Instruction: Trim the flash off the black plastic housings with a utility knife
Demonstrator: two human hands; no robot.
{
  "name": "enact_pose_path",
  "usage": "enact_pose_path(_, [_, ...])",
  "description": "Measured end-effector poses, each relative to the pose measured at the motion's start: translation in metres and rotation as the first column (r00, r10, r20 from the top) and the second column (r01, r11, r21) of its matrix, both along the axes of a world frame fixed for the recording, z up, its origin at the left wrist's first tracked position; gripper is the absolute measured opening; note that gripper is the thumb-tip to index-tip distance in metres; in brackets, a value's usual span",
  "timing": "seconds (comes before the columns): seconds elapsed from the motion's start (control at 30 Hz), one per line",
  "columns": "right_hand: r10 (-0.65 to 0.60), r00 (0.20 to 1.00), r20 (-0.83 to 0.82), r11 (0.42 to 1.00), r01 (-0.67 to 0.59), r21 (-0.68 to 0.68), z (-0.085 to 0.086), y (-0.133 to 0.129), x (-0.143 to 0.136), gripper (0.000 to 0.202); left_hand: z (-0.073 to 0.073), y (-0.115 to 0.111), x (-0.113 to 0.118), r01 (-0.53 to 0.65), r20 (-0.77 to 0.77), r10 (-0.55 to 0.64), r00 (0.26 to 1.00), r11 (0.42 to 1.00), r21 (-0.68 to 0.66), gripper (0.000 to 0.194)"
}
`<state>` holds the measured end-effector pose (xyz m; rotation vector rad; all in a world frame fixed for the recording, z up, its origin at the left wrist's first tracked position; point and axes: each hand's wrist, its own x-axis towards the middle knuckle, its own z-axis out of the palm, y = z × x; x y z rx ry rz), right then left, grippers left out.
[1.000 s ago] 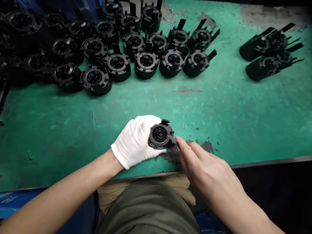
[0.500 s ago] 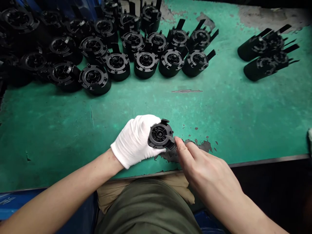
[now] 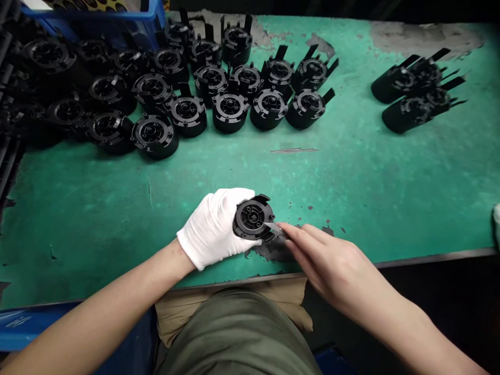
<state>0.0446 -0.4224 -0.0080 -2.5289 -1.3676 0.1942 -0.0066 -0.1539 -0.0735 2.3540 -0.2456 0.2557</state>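
My left hand (image 3: 216, 226), in a white glove, is wrapped round a black round plastic housing (image 3: 253, 219) near the table's front edge. The housing's ribbed face with its raised ring points up toward me. Bare and closed, my right hand (image 3: 324, 255) pinches a small knife (image 3: 272, 226) whose thin grey blade reaches over the right side of the housing's face. Most of the knife's handle is hidden in my fingers. I cannot tell whether the blade tip touches the plastic.
Several similar black housings (image 3: 230, 107) stand in rows at the back left of the green table (image 3: 332, 182). More black housings (image 3: 406, 117) lie tilted at the back right. A blue bin (image 3: 133, 23) is behind the left group, and another blue container (image 3: 23, 328) is below the front edge.
My right hand has turned and drawn slightly back, showing more of the blade. The housing stays in my left hand. The view has tilted up, revealing more of the blue bin.
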Motion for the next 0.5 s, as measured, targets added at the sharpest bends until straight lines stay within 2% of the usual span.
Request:
enact_pose_path(0.1, [-0.061,0.994,-0.089,0.998,0.064,0.03,-0.004,-0.004,0.001,0.037,-0.002,0.002,0.0,0.005,0.061,-0.007,0.998,1.0,0.02,0.078])
enact_pose_path(0.2, [-0.06,0.996,-0.072,0.998,0.063,0.032,-0.011,-0.002,-0.004,0.037,0.0,0.004,0.003,0.006,0.087,-0.009,0.996,0.999,0.038,0.088])
enact_pose_path(0.27, [-0.047,0.997,-0.055,0.998,0.05,0.043,-0.014,0.001,-0.007,0.036,0.003,0.004,0.004,-0.011,0.098,0.005,0.995,0.998,0.056,0.102])
enact_pose_path(0.37, [-0.012,0.994,-0.111,0.996,0.022,0.088,-0.011,-0.002,-0.003,0.036,0.004,-0.003,-0.001,-0.094,0.098,0.085,0.992,0.992,0.086,0.118])
enact_pose_path(0.5, [-0.035,0.989,-0.145,0.985,0.059,0.16,-0.003,-0.015,0.014,0.038,0.003,-0.019,-0.005,-0.191,0.097,0.184,0.978,0.979,0.066,0.117])
